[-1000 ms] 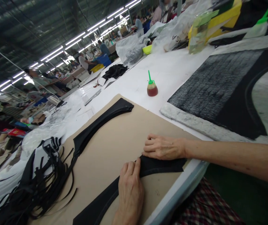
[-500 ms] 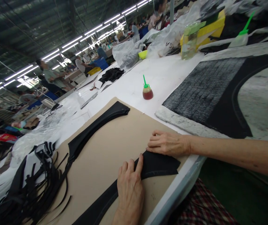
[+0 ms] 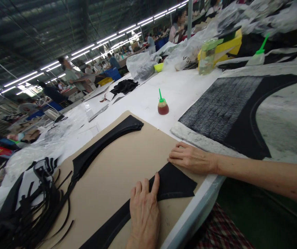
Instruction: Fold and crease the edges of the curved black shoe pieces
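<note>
My left hand (image 3: 145,209) lies flat on a long curved black fabric piece (image 3: 178,181), its fingers apart and its index finger stretched along the upper edge. Palm down, my right hand (image 3: 192,158) rests at that piece's far edge; its fingers are partly bent, with gaps between them, and the thumb is hidden. Beneath both hands is a tan board (image 3: 132,155). A stack of similar curved black pieces (image 3: 107,140) lies on the board's far side.
A squeeze bottle of red liquid (image 3: 163,108) stands beyond the board. To the right, a black piece with a fuzzy grey coating (image 3: 221,107) lies on a whitish pad (image 3: 288,114). Black strips (image 3: 34,207) are heaped at left. People work in the background.
My right hand has slid a little to the right, off the black piece's surface to its edge. My left hand stays almost where it was. The camera view has tilted slightly.
</note>
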### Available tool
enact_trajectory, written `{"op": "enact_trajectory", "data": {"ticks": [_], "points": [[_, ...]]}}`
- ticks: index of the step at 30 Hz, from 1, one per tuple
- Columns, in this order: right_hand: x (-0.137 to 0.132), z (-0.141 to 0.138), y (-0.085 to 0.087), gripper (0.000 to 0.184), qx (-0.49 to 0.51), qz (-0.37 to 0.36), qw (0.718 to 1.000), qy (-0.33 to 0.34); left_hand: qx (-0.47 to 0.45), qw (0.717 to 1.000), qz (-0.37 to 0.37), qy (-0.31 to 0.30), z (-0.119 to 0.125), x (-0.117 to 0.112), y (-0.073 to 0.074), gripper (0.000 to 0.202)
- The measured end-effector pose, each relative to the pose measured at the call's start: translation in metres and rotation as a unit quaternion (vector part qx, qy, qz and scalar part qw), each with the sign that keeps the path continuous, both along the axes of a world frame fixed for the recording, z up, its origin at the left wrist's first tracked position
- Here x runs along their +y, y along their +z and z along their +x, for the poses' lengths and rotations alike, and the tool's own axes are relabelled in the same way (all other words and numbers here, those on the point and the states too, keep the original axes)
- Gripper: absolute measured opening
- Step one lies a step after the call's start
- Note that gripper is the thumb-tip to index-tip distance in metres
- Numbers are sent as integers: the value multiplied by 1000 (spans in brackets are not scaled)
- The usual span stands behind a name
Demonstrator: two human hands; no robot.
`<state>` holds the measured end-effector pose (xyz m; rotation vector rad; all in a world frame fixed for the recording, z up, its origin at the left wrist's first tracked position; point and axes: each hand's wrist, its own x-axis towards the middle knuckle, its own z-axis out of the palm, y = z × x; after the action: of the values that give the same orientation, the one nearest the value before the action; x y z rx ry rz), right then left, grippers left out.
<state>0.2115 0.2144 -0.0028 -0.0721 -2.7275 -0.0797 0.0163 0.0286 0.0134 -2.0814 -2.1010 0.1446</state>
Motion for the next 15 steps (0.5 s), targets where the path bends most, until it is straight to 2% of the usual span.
{"op": "enact_trajectory", "data": {"ticks": [4,10,13,15], "points": [[-10,-3,7,31,29,-8,999,-42,3,1000,-4,10,2,-1,-1,68],[-22,-3,4,31,-22,-60,997,-38,-12,1000,9,13,2,-1,-4,64],[-22,-1,4,27,-9,-49,997,-54,-30,999,11,23,5,-2,-2,62],[-26,-7,6,33,11,-36,998,-57,-51,998,11,34,7,-3,0,60]]}}
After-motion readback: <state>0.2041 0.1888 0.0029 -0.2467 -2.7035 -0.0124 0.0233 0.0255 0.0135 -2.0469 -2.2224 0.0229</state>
